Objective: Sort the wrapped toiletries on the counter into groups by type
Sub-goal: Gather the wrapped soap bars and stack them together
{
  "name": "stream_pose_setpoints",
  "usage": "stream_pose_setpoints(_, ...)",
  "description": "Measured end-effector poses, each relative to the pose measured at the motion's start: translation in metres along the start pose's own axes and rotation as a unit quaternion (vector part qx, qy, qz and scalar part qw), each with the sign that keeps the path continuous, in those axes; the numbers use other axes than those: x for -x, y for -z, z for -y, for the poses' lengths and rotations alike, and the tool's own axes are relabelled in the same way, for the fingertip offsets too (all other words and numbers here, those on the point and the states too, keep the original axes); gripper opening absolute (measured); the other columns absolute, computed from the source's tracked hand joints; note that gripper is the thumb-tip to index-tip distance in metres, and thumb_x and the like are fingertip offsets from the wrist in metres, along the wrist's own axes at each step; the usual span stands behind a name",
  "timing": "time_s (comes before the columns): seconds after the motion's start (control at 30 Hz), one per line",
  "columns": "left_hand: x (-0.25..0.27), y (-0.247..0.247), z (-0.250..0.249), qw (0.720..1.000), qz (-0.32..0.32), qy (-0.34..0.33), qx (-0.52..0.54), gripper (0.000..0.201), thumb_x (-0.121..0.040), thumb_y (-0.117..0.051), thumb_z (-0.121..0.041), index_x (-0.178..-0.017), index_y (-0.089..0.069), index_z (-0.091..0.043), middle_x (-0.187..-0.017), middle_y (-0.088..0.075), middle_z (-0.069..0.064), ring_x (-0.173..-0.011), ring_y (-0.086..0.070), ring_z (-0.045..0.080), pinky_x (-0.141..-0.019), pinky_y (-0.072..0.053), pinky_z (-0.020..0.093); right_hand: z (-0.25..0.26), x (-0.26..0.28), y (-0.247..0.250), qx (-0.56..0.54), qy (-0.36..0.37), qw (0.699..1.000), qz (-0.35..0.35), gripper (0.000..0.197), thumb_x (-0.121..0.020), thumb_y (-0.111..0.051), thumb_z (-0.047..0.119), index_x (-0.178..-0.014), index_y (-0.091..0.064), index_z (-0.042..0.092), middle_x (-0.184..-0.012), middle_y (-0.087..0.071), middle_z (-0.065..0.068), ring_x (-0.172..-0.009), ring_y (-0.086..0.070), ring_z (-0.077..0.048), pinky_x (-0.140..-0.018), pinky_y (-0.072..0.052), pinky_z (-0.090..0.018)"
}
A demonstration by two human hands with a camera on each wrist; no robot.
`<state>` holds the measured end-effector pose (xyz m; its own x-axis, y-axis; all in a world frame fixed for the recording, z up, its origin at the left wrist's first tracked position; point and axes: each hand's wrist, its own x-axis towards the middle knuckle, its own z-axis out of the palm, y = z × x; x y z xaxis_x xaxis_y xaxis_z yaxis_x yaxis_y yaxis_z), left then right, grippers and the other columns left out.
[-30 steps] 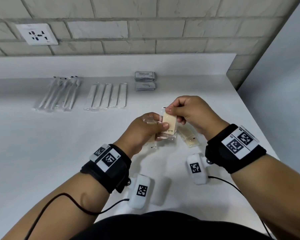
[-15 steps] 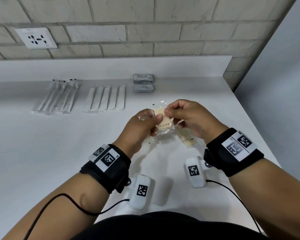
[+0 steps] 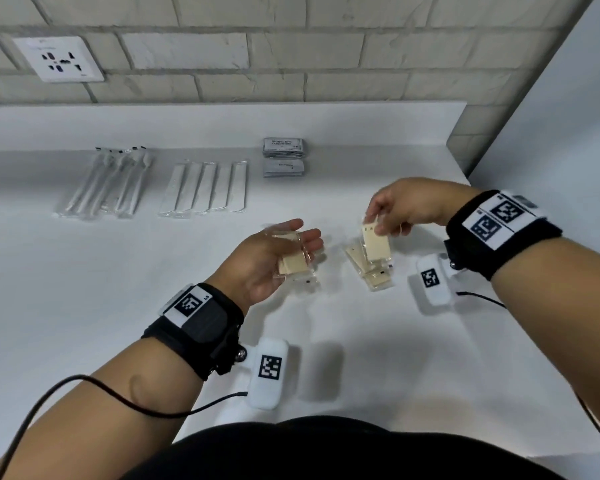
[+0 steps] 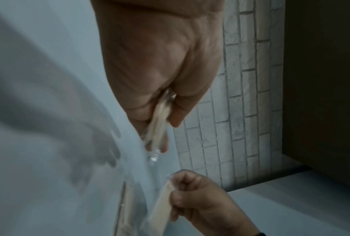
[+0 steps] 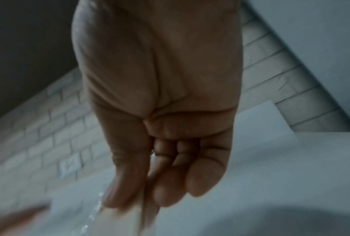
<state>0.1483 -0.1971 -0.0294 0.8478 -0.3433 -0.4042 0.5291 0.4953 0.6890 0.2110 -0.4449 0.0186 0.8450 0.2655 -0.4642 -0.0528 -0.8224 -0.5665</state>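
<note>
My left hand [image 3: 302, 233] holds a small stack of beige wrapped packets [image 3: 293, 265] above the counter; in the left wrist view the thumb presses that stack [image 4: 157, 127] against the fingers. My right hand [image 3: 374, 223] pinches one beige packet [image 3: 376, 245] by its top edge. This packet hangs just over a loose pile of like packets [image 3: 374, 280] lying on the white counter [image 3: 84, 306]. The right wrist view is blurred and shows only curled fingers [image 5: 170, 188] pinching clear wrap.
Along the back of the counter lie sorted rows: wrapped toothbrushes [image 3: 104, 181], flat white wrapped strips [image 3: 205, 188] and two stacks of grey sachets [image 3: 284, 157]. A brick wall with a socket [image 3: 59, 62] rises behind. The counter's right edge [image 3: 492, 216] is close to my right wrist.
My hands, together on one beige packet before, have parted. The right hand carried a packet right, over the pile, and the left hand keeps the rest.
</note>
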Motion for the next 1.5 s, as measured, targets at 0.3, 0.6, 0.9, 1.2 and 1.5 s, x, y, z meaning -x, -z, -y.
stream_pose_setpoints(0.3, 0.000, 0.001, 0.001, 0.999, 0.015, -0.044, -0.019, 0.022, -0.100, -0.042, -0.027, -0.102, -0.053, -0.009, -0.099, -0.071, 0.019, -0.080, -0.071, 0.029, -0.070, -0.060, 0.035, -0.005, -0.015, -0.038, 0.159, 0.020, 0.975, -0.151, 0.024, -0.076, -0.076, 0.028, -0.095, -0.062, 0.022, -0.091, -0.053, 0.006, -0.082, -0.053, -0.014, -0.070, -0.040, -0.027)
stream_pose_setpoints(0.6, -0.001, -0.017, 0.000, 0.992, -0.005, -0.087, -0.087, 0.045, -0.100, -0.028, -0.048, -0.095, -0.058, -0.015, -0.066, -0.063, -0.001, -0.050, -0.060, 0.013, -0.046, -0.046, 0.020, 0.057, 0.016, -0.086, -0.268, 0.081, 0.953, -0.115, 0.035, -0.075, -0.080, 0.023, -0.104, -0.062, 0.016, -0.075, -0.063, 0.000, -0.058, -0.057, -0.013, -0.049, -0.039, -0.020)
stream_pose_setpoints(0.9, 0.007, 0.009, -0.001, 0.988, 0.068, -0.087, -0.109, 0.048, -0.077, -0.065, -0.004, -0.123, -0.053, -0.009, -0.103, -0.066, 0.012, -0.085, -0.069, 0.022, -0.070, -0.056, 0.031, 0.056, 0.022, -0.101, -0.339, 0.115, 0.923, -0.141, 0.023, -0.079, -0.074, 0.005, -0.095, -0.067, 0.019, -0.068, -0.048, -0.002, -0.054, -0.048, -0.010, -0.046, -0.039, -0.011)
stream_pose_setpoints(1.2, 0.010, 0.012, -0.006, 0.964, -0.055, -0.154, -0.211, 0.010, -0.081, -0.069, -0.002, -0.080, -0.068, -0.011, -0.073, -0.069, 0.008, -0.062, -0.064, 0.020, -0.061, -0.050, 0.028, 0.056, 0.024, -0.090, -0.239, 0.133, 0.933, -0.234, 0.015, -0.086, -0.069, 0.024, -0.078, -0.069, 0.010, -0.073, -0.059, -0.001, -0.066, -0.052, -0.012, -0.065, -0.042, -0.026)
stream_pose_setpoints(1.5, 0.011, 0.011, -0.009, 0.958, -0.086, -0.180, -0.208, 0.018, -0.093, -0.059, -0.021, -0.099, -0.067, -0.005, -0.084, -0.069, 0.006, -0.067, -0.066, 0.016, -0.056, -0.052, 0.023, 0.061, 0.031, -0.062, -0.245, 0.156, 0.938, -0.188, 0.008, -0.086, -0.069, 0.012, -0.084, -0.072, 0.005, -0.063, -0.063, 0.008, -0.053, -0.050, -0.004, -0.055, -0.041, -0.018)
